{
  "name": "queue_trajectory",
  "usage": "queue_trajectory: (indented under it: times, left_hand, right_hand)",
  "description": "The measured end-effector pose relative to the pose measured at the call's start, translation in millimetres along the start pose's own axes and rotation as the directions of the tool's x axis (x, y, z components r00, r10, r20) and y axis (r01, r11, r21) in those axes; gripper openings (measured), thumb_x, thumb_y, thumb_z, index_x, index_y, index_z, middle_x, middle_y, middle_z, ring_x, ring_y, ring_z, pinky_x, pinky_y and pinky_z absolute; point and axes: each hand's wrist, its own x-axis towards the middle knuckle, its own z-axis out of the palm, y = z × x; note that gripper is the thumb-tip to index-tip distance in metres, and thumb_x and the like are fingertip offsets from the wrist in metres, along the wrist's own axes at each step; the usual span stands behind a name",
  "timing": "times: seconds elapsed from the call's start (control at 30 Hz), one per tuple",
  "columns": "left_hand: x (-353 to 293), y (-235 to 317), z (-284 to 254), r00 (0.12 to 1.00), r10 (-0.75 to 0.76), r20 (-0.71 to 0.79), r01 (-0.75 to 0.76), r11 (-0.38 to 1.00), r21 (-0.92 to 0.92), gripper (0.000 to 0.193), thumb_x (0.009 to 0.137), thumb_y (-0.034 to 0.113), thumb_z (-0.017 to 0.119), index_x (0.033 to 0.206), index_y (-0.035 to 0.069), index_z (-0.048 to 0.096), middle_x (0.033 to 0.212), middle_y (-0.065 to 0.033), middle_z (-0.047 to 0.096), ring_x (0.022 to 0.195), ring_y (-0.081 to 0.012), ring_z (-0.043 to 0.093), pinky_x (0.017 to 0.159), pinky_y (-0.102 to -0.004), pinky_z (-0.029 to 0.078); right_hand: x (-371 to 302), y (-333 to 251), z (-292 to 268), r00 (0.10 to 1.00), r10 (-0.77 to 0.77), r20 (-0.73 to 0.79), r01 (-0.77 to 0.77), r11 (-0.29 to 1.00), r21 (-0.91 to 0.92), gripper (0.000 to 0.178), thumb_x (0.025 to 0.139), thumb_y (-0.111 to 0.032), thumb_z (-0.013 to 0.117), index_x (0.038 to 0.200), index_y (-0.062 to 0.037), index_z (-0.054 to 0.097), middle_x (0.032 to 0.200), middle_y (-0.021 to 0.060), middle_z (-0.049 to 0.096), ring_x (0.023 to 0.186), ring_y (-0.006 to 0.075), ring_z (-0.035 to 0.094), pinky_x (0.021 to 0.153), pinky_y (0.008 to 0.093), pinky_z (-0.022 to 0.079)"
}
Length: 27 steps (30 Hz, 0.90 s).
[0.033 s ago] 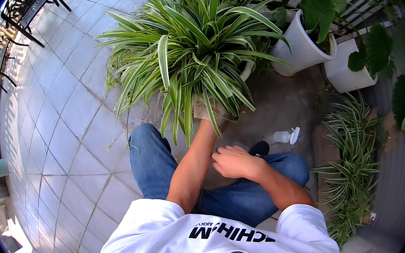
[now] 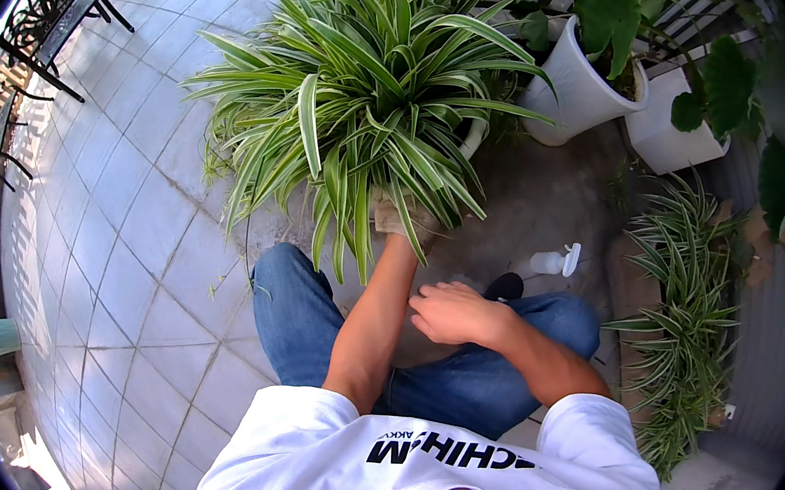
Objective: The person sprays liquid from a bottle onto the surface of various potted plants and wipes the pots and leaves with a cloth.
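A large spider plant (image 2: 375,92) with striped green-and-white leaves stands in a pale pot (image 2: 471,139) just ahead of my knees. My left hand (image 2: 401,217) reaches up under its hanging leaves at the plant's near side. It looks tan, and the leaves partly cover it, so its grip is hidden. My right hand (image 2: 454,313) hovers above my right knee with fingers loosely curled, and I see nothing in it. I crouch in blue jeans (image 2: 299,314) and a white shirt.
A white spray bottle (image 2: 549,262) lies on the concrete to the right of my right hand. Two white pots (image 2: 578,88) (image 2: 666,141) with broad-leaved plants stand by the fence. Smaller spider plants (image 2: 690,308) grow at right. Black metal chairs (image 2: 49,32) stand far left on the tiles.
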Motion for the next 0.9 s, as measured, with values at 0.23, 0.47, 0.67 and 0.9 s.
queue_trajectory:
  times: [0.23, 0.47, 0.67, 0.9]
  left_hand:
    - [-4.1, -67.8, -3.8, 0.944, 0.33, 0.03, -0.331, 0.94, 0.083, 0.046, 0.092, 0.037, 0.048, 0.133, 0.018, 0.054, 0.131, -0.0065, 0.058, 0.119, -0.0242, 0.056, 0.1, -0.0405, 0.045]
    - [-18.8, -67.3, -106.0, 0.985, 0.17, 0.038, -0.173, 0.942, 0.288, 0.05, 0.092, 0.039, 0.047, 0.137, 0.017, 0.049, 0.137, -0.0085, 0.054, 0.124, -0.0272, 0.051, 0.106, -0.0426, 0.04]
    - [5.0, -99.6, -132.9, 0.986, -0.089, -0.144, 0.058, 0.977, -0.204, 0.052, 0.093, 0.039, 0.046, 0.139, 0.014, 0.045, 0.139, -0.0096, 0.05, 0.127, -0.0278, 0.048, 0.109, -0.0427, 0.037]
    - [6.5, -92.0, -100.2, 0.988, -0.143, 0.055, 0.053, -0.015, -0.998, 0.055, 0.095, 0.04, 0.044, 0.142, 0.011, 0.041, 0.143, -0.0109, 0.046, 0.13, -0.0285, 0.044, 0.112, -0.0427, 0.033]
  right_hand:
    - [-2.4, 5.9, 0.3, 0.993, 0.081, -0.084, -0.074, 0.994, 0.084, 0.029, 0.096, -0.028, 0.051, 0.112, -0.0054, 0.06, 0.112, 0.0177, 0.062, 0.103, 0.0385, 0.061, 0.088, 0.0497, 0.048]
    - [0.6, 13.9, -7.6, 0.99, 0.035, -0.136, -0.015, 0.989, 0.15, 0.028, 0.096, -0.027, 0.052, 0.109, -0.0053, 0.061, 0.109, 0.0194, 0.062, 0.106, 0.0384, 0.06, 0.091, 0.0519, 0.045]
    - [3.1, 22.8, -23.4, 0.985, 0.069, -0.158, -0.045, 0.988, 0.149, 0.028, 0.097, -0.026, 0.049, 0.112, -0.0049, 0.059, 0.107, 0.0183, 0.063, 0.103, 0.0382, 0.062, 0.088, 0.0497, 0.048]
    - [-5.9, 30.8, -27.0, 0.979, 0.139, -0.151, -0.116, 0.981, 0.153, 0.027, 0.096, -0.025, 0.05, 0.106, -0.0027, 0.06, 0.104, 0.0198, 0.063, 0.1, 0.0397, 0.062, 0.085, 0.0505, 0.049]
